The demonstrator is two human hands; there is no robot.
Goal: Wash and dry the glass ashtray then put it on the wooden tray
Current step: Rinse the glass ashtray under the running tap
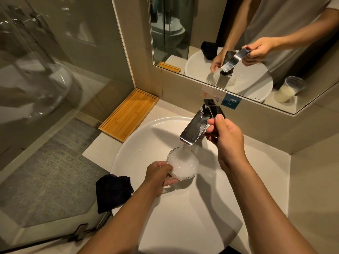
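Note:
The round glass ashtray (pixel 183 165) is full of white foam and sits under the chrome faucet spout (pixel 192 132), where water streams into it. My left hand (pixel 158 174) grips the ashtray by its near left rim, above the white sink basin (pixel 183 208). My right hand (pixel 222 136) pinches the dark faucet lever (pixel 215 109) with thumb and fingers. The wooden tray (pixel 129 114) lies on the counter at the back left corner, with nothing in it.
A dark cloth (pixel 113 191) lies bunched on the sink's left rim. A glass shower partition (pixel 45 70) stands at the left. A mirror (pixel 238 43) hangs behind the faucet and reflects a plastic cup of pale liquid at the right.

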